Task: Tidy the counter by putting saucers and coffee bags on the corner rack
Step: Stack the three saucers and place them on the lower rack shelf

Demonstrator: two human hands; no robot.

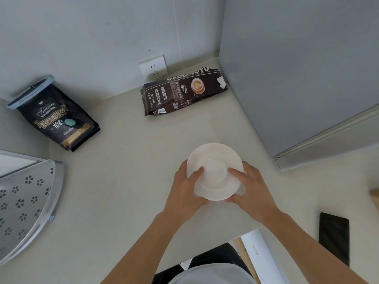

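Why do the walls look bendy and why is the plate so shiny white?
Head view: the wide lens bends the wall edges; soft, even light makes the white saucers glow, hiding their rims; both hands and coffee bags stay sharp; shadows are faint.

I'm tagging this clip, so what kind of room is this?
Probably a home kitchen or coffee corner: a pale counter with a white wall socket, dark coffee bags, and white ceramic saucers held in both hands.

White saucers [215,160]; black coffee bags [59,117]; flower-punched grey rack [26,201].
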